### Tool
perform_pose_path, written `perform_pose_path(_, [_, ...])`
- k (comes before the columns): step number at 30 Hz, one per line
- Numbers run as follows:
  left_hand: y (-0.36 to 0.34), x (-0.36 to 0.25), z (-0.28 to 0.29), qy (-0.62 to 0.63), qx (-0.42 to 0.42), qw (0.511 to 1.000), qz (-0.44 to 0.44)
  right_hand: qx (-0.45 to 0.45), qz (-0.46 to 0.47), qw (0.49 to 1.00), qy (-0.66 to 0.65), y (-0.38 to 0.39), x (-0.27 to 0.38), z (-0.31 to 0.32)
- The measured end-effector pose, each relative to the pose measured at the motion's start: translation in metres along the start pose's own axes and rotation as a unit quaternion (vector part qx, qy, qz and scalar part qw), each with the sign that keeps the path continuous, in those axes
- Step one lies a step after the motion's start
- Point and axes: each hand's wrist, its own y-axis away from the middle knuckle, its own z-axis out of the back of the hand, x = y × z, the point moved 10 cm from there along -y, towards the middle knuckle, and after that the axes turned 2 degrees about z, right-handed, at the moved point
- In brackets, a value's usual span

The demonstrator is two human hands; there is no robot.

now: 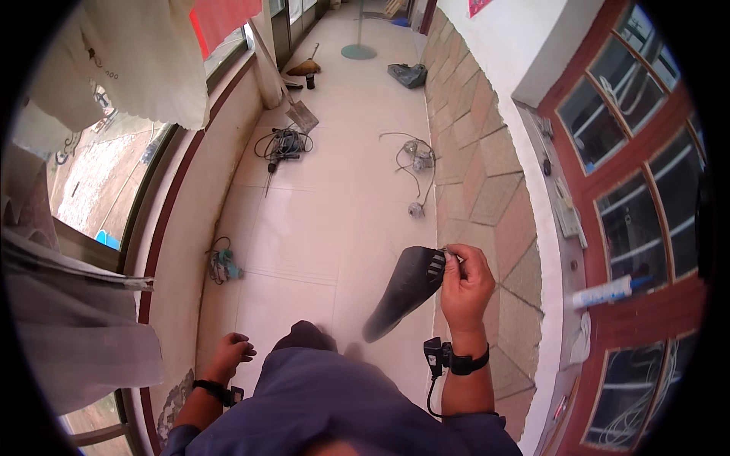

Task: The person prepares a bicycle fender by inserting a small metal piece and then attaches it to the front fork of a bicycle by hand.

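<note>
Over pale floor tiles (pixel 296 235), the right hand (pixel 467 283) pinches a long black item (pixel 403 291) slanting down-left, left hand (pixel 229 357) loose.

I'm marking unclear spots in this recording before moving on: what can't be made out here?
All in the head view:
Pinched edge of the dark elongated item: partly covered by the right hand.
Palm of the left hand: hidden behind its own back and fingers.
Inside of the dark bag: hidden by its sides.
Top of the pole: cut off by the upper edge.
Tangled cables: too small to trace.
</note>
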Motion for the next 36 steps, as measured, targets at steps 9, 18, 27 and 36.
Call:
perform_pose_path(9, [-0.189, -0.330, -0.176, 0.158, 0.195, 0.967, -0.046, 0.056, 0.075, 0.976, -0.195, -0.249, -0.079, -0.176])
perform_pose_path(18, [-0.196, -0.743, -0.398, -0.078, 0.376, 0.856, -0.347, 0.093, 0.141, 0.965, -0.199, -0.468, -0.160, -0.286])
perform_pose_path(27, [-0.284, -0.952, -0.490, -0.284, 0.104, 0.730, -0.613, 0.162, 0.063, 0.933, -0.316, -0.678, -0.276, -0.421])
perform_pose_path(36, [-0.415, -1.086, -0.545, -0.515, 0.060, 0.572, -0.636, 0.213, -0.279, 0.688, -0.635, -0.782, -0.395, -0.624])
